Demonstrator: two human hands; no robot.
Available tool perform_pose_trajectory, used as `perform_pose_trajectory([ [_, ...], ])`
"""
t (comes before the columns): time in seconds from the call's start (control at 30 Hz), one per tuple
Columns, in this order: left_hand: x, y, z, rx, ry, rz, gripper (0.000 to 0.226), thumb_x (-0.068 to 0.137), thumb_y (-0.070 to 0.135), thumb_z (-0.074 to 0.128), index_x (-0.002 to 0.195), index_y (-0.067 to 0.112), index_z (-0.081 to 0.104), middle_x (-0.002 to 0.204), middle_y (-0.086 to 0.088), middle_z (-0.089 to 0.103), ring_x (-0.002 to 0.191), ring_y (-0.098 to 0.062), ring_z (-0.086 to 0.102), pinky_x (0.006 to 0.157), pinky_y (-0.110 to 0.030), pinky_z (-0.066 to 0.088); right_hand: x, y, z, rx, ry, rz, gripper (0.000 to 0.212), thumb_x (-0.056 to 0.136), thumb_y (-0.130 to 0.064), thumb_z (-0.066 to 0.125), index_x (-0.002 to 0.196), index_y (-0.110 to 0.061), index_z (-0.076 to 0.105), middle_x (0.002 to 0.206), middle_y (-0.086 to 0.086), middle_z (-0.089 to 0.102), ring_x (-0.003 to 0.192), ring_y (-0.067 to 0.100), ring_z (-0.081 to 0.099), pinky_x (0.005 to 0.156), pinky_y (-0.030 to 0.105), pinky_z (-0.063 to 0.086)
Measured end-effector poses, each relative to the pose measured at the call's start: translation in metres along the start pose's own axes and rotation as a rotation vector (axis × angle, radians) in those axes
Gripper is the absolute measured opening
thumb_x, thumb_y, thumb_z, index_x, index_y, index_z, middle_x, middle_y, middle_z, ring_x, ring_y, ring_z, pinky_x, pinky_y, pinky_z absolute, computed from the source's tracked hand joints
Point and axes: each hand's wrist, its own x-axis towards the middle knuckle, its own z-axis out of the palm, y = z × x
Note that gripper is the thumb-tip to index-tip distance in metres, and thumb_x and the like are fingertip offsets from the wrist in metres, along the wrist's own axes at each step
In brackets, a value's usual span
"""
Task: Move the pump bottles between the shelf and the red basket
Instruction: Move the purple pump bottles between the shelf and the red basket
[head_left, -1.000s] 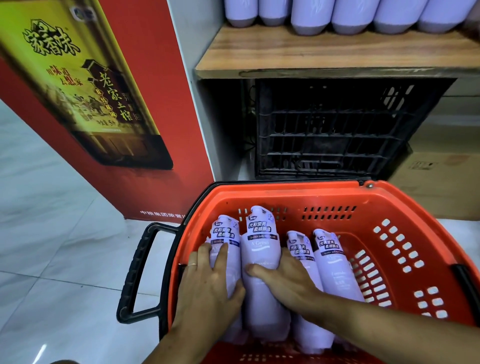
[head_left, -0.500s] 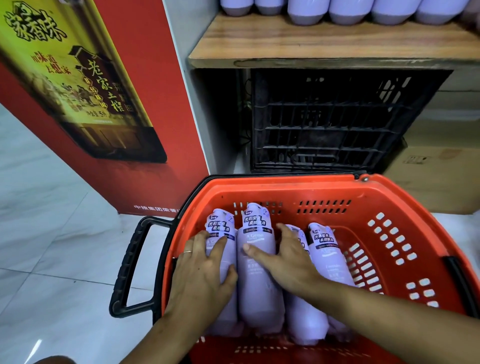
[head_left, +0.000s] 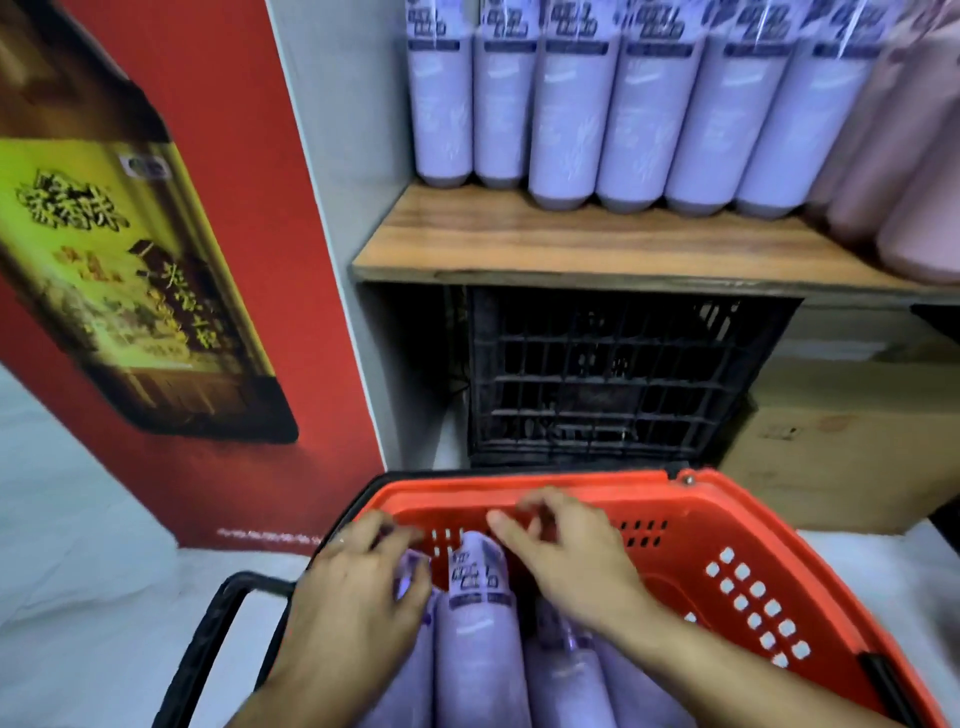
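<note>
Near edge: lilac pump bottles (head_left: 475, 639) lie side by side in the red basket (head_left: 727, 525), tops pointing far. The frame is motion-blurred.

Left hand (head_left: 358, 592) lies over the leftmost bottle with its thumb against the bottle's side; cannot tell whether it grips. Right hand (head_left: 576, 566) sits above the bottles to the right, fingers loosely bent, nothing seen in them. The hands are apart, with one bottle top showing between them.

The basket's black handle (head_left: 218, 623) juts out near left. A red poster (head_left: 171, 270) stands to the left.

Beyond the basket: a black crate (head_left: 613, 384) with a cardboard box (head_left: 841, 457) to its right.

Above these, on the wooden shelf (head_left: 571, 244), stands an upright row of lilac bottles (head_left: 634, 114), with pink bottles (head_left: 904, 171) at far right.
</note>
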Motion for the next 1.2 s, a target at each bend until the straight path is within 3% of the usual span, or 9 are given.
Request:
perform_pose_trajectory([
  [0.17,0.097,0.031,-0.035,-0.145,0.213,0.153,0.020,0.083,0.026,0.061,0.094,0.018,0.076,0.088,0.006,0.067,0.078,-0.019,0.068,0.069,-0.035,0.057,0.059,-0.057,-0.090,0.230,0.210,-0.132,0.025,0.083,-0.048,0.077,0.071,-0.027,0.072,0.055,-0.009,0.063,0.045,0.003,0.054,0.059,0.031,0.046],
  [0.27,0.146,0.052,-0.050,-0.236,0.353,0.264,0.020,0.085,0.022,0.062,0.098,0.017,0.075,0.089,0.006,0.069,0.080,-0.014,0.067,0.074,-0.029,0.054,0.092,-0.089,-0.142,0.334,0.369,-0.211,0.014,0.070,-0.053,0.068,0.074,-0.041,0.074,0.060,0.001,0.068,0.053,0.017,0.058,0.068,0.053,0.055],
  [0.4,0.217,0.078,-0.061,-0.401,0.485,0.288,0.019,0.082,0.011,0.069,0.101,0.011,0.074,0.083,-0.001,0.067,0.073,-0.017,0.062,0.076,-0.032,0.052,0.146,-0.107,-0.193,0.360,0.511,-0.188,0.019,0.070,-0.042,0.075,0.080,-0.026,0.072,0.075,-0.004,0.068,0.080,0.029,0.070,0.083,0.058,0.058],
  [0.53,0.276,0.096,-0.069,-0.543,0.460,0.075,0.029,0.079,0.018,0.075,0.108,0.012,0.073,0.091,-0.004,0.071,0.086,-0.021,0.066,0.088,-0.034,0.051,0.186,-0.101,-0.212,0.248,0.553,-0.071,0.055,0.081,-0.033,0.081,0.129,-0.017,0.060,0.099,-0.006,0.065,0.107,0.031,0.068,0.101,0.045,0.052],
  [0.63,0.305,0.104,-0.065,-0.519,0.367,-0.047,0.050,0.077,0.030,0.079,0.123,0.015,0.066,0.108,-0.004,0.070,0.103,-0.020,0.064,0.095,-0.027,0.046,0.206,-0.093,-0.214,0.293,0.562,-0.005,0.073,0.080,-0.037,0.082,0.141,-0.014,0.049,0.135,0.008,0.061,0.122,0.031,0.061,0.107,0.043,0.048],
  [0.7,0.319,0.111,-0.056,-0.530,0.310,-0.097,0.064,0.077,0.034,0.080,0.134,0.015,0.058,0.120,-0.006,0.067,0.113,-0.021,0.060,0.098,-0.027,0.042,0.215,-0.087,-0.214,0.335,0.570,0.016,0.080,0.082,-0.037,0.082,0.147,-0.014,0.044,0.143,0.009,0.057,0.130,0.030,0.055,0.109,0.036,0.044],
  [0.8,0.335,0.123,-0.040,-0.480,0.219,-0.158,0.080,0.079,0.038,0.079,0.146,0.013,0.043,0.140,-0.011,0.055,0.130,-0.028,0.050,0.106,-0.030,0.037,0.223,-0.084,-0.213,0.316,0.549,0.028,0.072,0.082,-0.034,0.082,0.142,-0.014,0.048,0.138,0.008,0.060,0.127,0.030,0.057,0.100,0.030,0.043],
  [1.03,0.371,0.137,-0.020,-0.519,0.106,-0.159,0.108,0.079,0.034,0.077,0.160,0.021,0.006,0.160,-0.005,0.034,0.144,-0.025,0.036,0.116,-0.031,0.030,0.236,-0.079,-0.208,0.289,0.562,-0.019,0.045,0.078,-0.022,0.077,0.122,-0.018,0.067,0.125,0.006,0.069,0.119,0.029,0.061,0.104,0.038,0.048],
  [1.2,0.393,0.135,-0.012,-0.633,0.252,-0.196,0.101,0.067,0.038,0.088,0.151,0.020,0.035,0.143,-0.003,0.056,0.131,-0.022,0.052,0.110,-0.030,0.039,0.243,-0.071,-0.211,0.389,0.578,0.004,0.060,0.078,-0.017,0.073,0.137,-0.026,0.062,0.134,0.001,0.066,0.124,0.027,0.061,0.106,0.043,0.050],
])
